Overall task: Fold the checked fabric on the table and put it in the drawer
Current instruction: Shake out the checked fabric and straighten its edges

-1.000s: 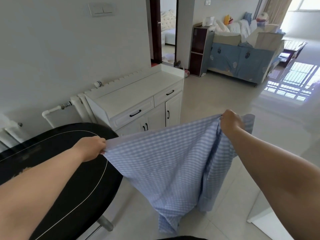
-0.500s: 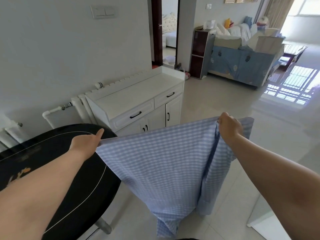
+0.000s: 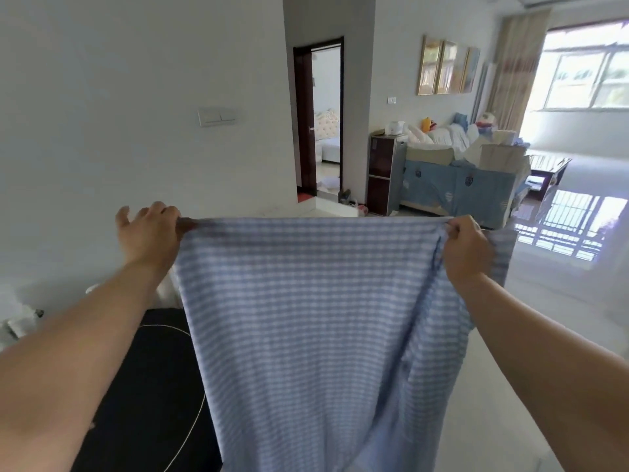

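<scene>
Living room, white walls, tiled floor: blue checked fabric (image 3: 306, 318) stretched taut in the air, hanging down, top corners pinched by left hand (image 3: 149, 233) and right hand (image 3: 466, 247), black table (image 3: 143, 386) lower left behind it, sofa (image 3: 459, 185) far back.

No writing to read anywhere in the room.
The blue checked fabric (image 3: 306, 318) carries only its woven pattern, the framed pictures (image 3: 447, 68) on the far wall are too blurred to show any lettering, and the dark table (image 3: 153, 386) shows just a thin pale line, no words or numbers.
</scene>
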Demonstrator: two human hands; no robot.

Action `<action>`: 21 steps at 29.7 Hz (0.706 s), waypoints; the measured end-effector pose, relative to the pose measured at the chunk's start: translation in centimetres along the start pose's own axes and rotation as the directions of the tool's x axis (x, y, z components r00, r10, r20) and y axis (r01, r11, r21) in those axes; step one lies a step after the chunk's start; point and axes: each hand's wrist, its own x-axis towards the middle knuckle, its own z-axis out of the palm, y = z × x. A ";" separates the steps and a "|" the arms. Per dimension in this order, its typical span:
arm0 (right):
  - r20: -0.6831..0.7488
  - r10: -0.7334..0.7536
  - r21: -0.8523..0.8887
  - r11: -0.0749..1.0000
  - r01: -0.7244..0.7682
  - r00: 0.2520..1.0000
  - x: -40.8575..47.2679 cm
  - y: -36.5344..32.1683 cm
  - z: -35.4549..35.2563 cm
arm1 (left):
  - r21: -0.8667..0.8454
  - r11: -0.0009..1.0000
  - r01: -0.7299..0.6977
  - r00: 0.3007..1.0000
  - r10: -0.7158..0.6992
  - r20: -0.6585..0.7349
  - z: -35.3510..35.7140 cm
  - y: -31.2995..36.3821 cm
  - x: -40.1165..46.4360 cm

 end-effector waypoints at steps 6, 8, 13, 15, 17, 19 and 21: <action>-0.044 -0.203 0.224 0.952 0.208 0.978 2.2 -1.0 0.0 | -0.707 0.629 0.323 0.932 -0.341 0.123 0.0 0.1 -0.2; 0.156 -0.125 0.187 0.978 0.095 0.980 1.5 1.2 0.9 | -0.645 0.629 0.434 0.898 -0.248 0.363 1.6 -0.7 -1.9; 0.263 0.033 0.154 0.985 -0.075 0.964 -0.2 3.1 3.9 | -0.606 0.260 0.752 0.660 -0.290 0.693 2.9 0.6 -3.6; 0.243 0.070 0.172 0.979 -0.114 0.967 0.9 2.2 4.3 | -0.611 0.072 0.788 0.607 -0.254 0.753 2.4 1.0 -3.1; 0.204 0.106 0.172 0.975 -0.143 0.973 3.0 1.0 5.4 | -0.666 -0.053 0.744 0.644 -0.210 0.736 1.5 0.8 -2.0; 0.213 0.147 0.126 0.976 -0.177 0.966 3.8 0.2 6.7 | -0.709 -0.108 0.697 0.687 -0.182 0.703 0.0 2.2 -1.2; 0.302 0.216 0.019 0.972 -0.233 0.929 2.8 -0.9 9.2 | -0.713 -0.013 0.701 0.703 -0.154 0.694 -0.4 5.0 -1.3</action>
